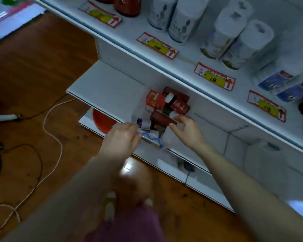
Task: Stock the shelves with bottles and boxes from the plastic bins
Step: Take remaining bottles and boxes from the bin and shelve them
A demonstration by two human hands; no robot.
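White cable (50,119) on the wood floor, far left; red disc (101,120) on the lowest shelf; left hand (120,139) closed on the near rim of the clear plastic bin (138,109), which sits on the middle shelf (105,84); red box (155,101) and dark red bottles lie jumbled inside; right hand (186,129) — fingers narrowed, pinching the neck of one dark red bottle (160,118), long axis lying flat, cap end pointing right; white canisters (181,23) stand on the upper shelf.
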